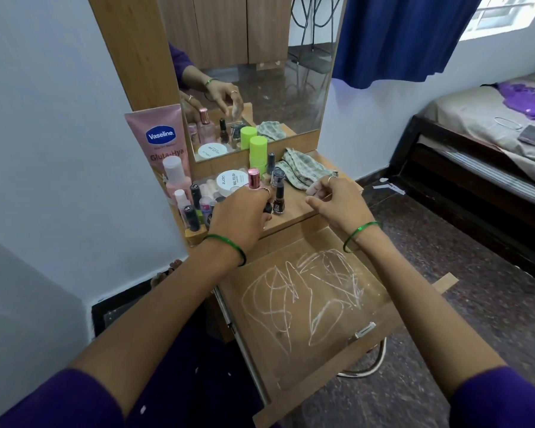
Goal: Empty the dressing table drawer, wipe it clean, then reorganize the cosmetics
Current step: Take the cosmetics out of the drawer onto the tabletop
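Note:
The wooden drawer [322, 378] is pulled out below the dressing table top [294, 211]; nothing lies in it and white scribbled streaks cover its bottom. Cosmetics crowd the left of the top: a pink Vaseline tube [161, 140], a white nail-polish-remover jar [229, 180], a green stick [258, 152], a pink-capped bottle [253, 178] and several nail polish bottles [279, 199]. My left hand [241, 217] grips a small dark bottle [267, 208] at the top's front edge. My right hand [337, 202] hovers over the top, fingers curled, perhaps pinching something small and pale. A patterned cloth [303, 169] lies just beyond it.
A mirror [275, 72] stands behind the cosmetics against the white wall. To the right is a bed [476, 125] with a phone [533, 135] on it, under a blue curtain [399, 35]. A chrome ring [371, 366] shows on the dark floor under the drawer.

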